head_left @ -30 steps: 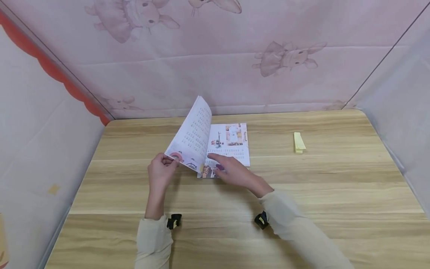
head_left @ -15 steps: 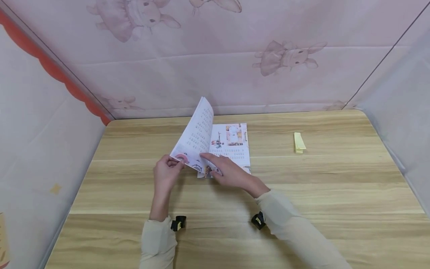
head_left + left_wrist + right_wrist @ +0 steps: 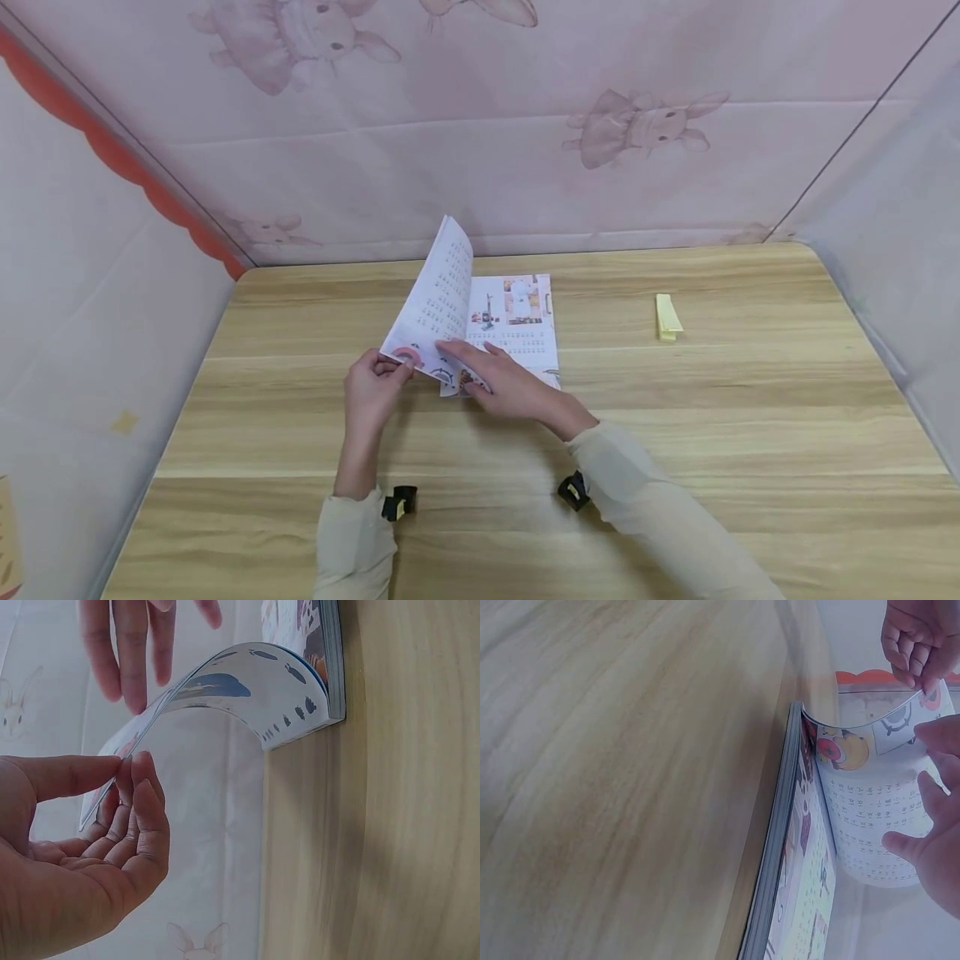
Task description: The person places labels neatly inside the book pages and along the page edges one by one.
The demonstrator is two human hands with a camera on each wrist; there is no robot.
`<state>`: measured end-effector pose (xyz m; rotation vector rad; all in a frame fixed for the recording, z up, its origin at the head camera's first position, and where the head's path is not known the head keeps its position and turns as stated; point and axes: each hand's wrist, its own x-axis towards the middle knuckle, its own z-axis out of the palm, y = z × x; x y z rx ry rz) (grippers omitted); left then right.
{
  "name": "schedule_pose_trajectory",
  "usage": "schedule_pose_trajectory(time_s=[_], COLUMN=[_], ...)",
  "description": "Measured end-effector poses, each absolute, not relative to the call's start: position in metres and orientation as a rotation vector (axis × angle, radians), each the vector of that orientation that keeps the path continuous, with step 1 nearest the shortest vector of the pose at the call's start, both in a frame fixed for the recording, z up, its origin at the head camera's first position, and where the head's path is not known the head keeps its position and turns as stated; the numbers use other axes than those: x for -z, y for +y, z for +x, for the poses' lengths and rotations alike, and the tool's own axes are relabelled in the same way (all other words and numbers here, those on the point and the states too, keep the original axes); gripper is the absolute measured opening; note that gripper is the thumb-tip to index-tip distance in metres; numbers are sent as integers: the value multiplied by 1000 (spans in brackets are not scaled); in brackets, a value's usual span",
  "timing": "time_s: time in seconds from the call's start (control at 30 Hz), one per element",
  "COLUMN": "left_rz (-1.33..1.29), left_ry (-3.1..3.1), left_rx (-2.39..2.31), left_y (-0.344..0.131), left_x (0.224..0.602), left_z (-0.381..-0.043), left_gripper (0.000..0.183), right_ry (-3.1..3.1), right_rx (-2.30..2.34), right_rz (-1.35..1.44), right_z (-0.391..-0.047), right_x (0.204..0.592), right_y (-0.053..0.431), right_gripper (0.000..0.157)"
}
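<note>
An illustrated book [image 3: 536, 337] lies open near the table's back edge, its right side flat. Its raised pages [image 3: 442, 304], printed with text and small pictures, curve up from the spine to the left. My left hand [image 3: 371, 390] pinches their lower left corner between thumb and fingers; the left wrist view shows the thin page edges between the fingertips of this hand [image 3: 97, 847]. My right hand [image 3: 513, 385] reaches across the lower part of the book with fingers extended. In the right wrist view, the fingers [image 3: 934, 796] of that hand overlap the printed side of the raised pages.
Some folded pale yellow paper strips [image 3: 667, 318] lie on the wooden table [image 3: 750, 417] to the right. A pink rabbit-print cloth wall [image 3: 480, 167] stands right behind the table. Black devices [image 3: 400, 502] are strapped at both wrists.
My left hand has shifted slightly right with the pinched page corner. My right hand has slid a little left, from the gutter onto the raised pages' lower part.
</note>
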<state>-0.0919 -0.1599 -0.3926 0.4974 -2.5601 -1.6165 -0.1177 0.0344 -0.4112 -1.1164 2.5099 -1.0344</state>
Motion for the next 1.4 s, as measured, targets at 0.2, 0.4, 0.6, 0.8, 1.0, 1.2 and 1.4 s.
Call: schedule_pose_trajectory(time_s=[0.2,0.4,0.6,0.8,1.0,1.2,1.4], left_rz=[493,470,462,484,486,465,402], left_ry=[-2544,-2510,-2501,-2510,-2523,-2534,-2598], left_rx=[1619,1651,1655,1648,1625,1613,1608], left_y=[-159,-158,-157,-160,-162,-161,-163], left_x=[389,385,382,381,379,378,376], left_z=[-91,-90,-89,-89,-88,-88,-87], left_gripper=[15,16,17,17,18,25,36], right_ry=[2510,2507,2496,2509,2518,2504,2482], right_rx=[998,982,985,978,975,980,986], right_rz=[-1112,-1118,-1111,-1096,-1078,-1049,-1024], right_z=[-118,-118,-119,-120,-122,-122,-123], right_x=[409,408,409,409,411,411,411], right_y=[33,32,31,31,30,29,27], right_gripper=[62,65,67,67,68,69,70])
